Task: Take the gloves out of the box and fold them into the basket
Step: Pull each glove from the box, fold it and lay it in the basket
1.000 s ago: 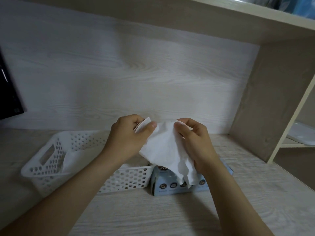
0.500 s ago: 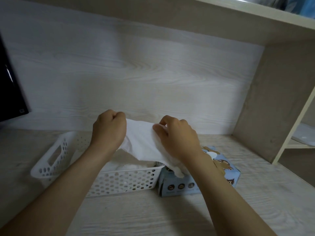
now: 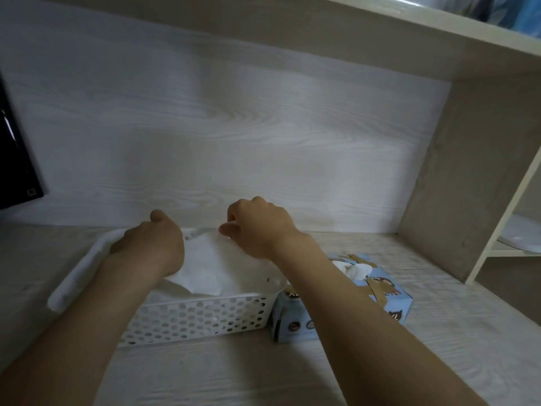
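Head view, single frame.

- Glove [image 3: 210, 268]: white, thin, lying across the open top of the basket [image 3: 199, 319], sagging into it. It is above other white material already inside; the count is not readable.
- Left hand [image 3: 152, 247]: back toward the camera, fingers curled under at the glove's left end. The fingertips are hidden, and it appears to grip that end.
- Right hand [image 3: 260, 230]: thumb and curled fingers pinch the glove's far edge, over the basket's rear right part.
- Judgement: holding the two ends apart keeps the sheet flat, so a fold stays in place as it goes in. Step in hand is laying the folded glove into the basket.
- Box [image 3: 389, 300]: blue, printed, touching or just beside the basket's right wall on the tabletop [image 3: 292, 376]. That placement probably keeps the transfer short. A white tuft [image 3: 358, 271] stands out of its top opening, so more gloves likely remain.
- Risk: the thin material may cling to the fingers on release and spring open.
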Available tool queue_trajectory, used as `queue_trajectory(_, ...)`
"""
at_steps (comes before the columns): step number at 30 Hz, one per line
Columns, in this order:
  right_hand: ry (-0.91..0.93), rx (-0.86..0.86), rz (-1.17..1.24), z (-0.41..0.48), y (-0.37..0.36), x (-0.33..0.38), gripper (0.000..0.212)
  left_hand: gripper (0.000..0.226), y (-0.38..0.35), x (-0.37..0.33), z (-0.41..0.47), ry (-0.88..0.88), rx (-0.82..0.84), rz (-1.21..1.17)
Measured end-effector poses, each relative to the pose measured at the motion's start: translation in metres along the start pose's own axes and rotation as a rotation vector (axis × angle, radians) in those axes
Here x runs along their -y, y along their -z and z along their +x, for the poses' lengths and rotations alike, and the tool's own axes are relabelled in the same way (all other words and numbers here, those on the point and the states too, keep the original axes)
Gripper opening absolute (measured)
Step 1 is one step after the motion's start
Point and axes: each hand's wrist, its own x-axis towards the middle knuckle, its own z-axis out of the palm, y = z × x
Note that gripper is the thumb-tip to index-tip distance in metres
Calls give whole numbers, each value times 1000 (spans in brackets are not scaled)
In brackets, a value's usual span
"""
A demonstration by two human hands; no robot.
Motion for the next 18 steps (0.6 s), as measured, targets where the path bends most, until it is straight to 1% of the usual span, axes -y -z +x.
queue_trajectory(4, 22, 68, -11, 7, -10, 6, 43, 68, 0, 10, 8, 44, 31, 47)
queue_trajectory(6, 31, 75, -35, 8, -14, 6, 46, 70, -2, 10, 8, 59, 44, 83)
queue_trajectory(8, 48, 42, -102, 6, -17, 7, 46, 73, -3, 10, 8, 65, 59, 123)
queue_trajectory(11, 82, -73, -179, 3, -18, 9, 42, 76, -2, 10, 7, 59, 78, 196)
queue_trajectory(14, 130, -139, -168, 0, -18, 10, 31, 62, -2, 4, -2, 48, 31, 286)
queue_trajectory(16, 127, -76, -88, -3, -17, 9, 25, 54, -1, -1, -10, 2, -49, 363)
queue_trajectory(18, 82, 92, 73, -5, -19, 6, 25, 50, -4, -7, -8, -96, -78, 349)
